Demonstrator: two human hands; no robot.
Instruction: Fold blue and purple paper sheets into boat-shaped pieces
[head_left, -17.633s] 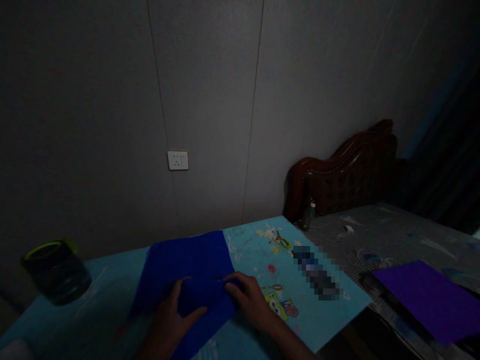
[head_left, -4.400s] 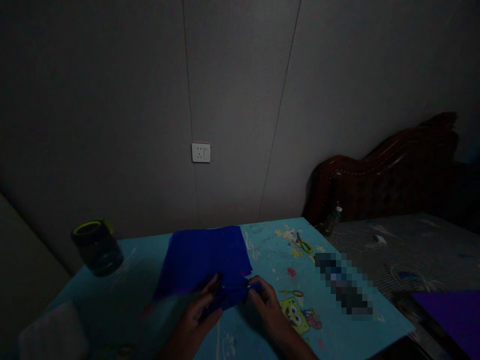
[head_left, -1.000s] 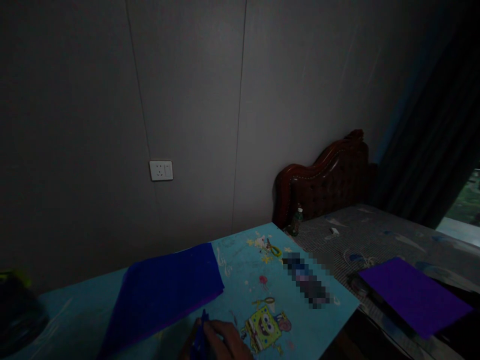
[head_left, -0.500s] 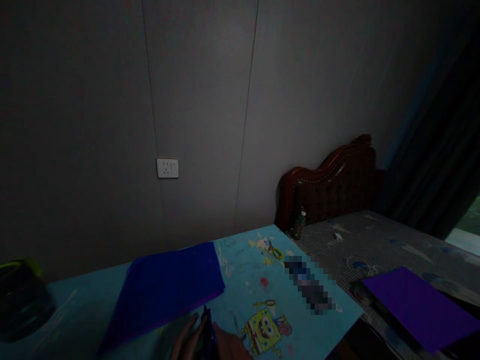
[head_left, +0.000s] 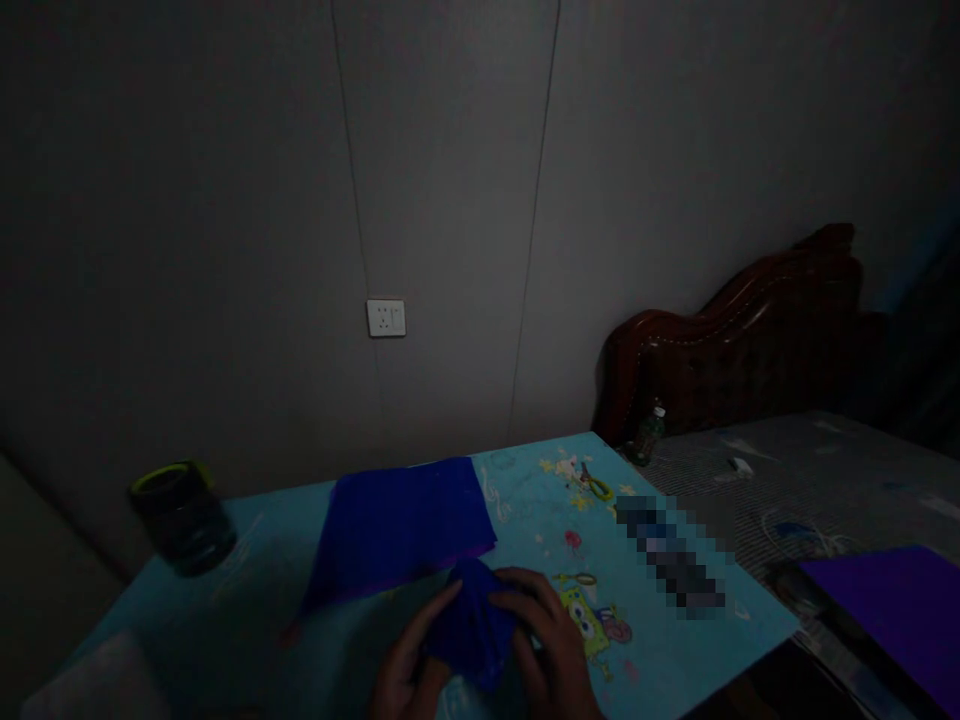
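Between my hands is a folded piece of blue paper (head_left: 472, 620), standing up in a creased, roughly pointed shape. My left hand (head_left: 411, 660) grips its left side, fingers curled against it. On the other side, my right hand (head_left: 549, 635) presses its fingers onto the paper's right face. Just beyond them, a pile of flat blue sheets (head_left: 405, 525) with a purple edge lies on the turquoise table (head_left: 540, 650). The lower ends of both hands are cut off by the frame's bottom edge.
A dark container with a yellow-green rim (head_left: 184, 520) stands at the left. Yellow-handled scissors (head_left: 598, 486) lie near the back right, by a pixelated patch. Right of the table are a bed (head_left: 810, 460), a bottle (head_left: 650, 435) and a purple sheet (head_left: 885, 610).
The view has swung left and down, so things sit further right. The blue paper, edge-on between my hands before, now shows its broad face higher up, with both hands around it.
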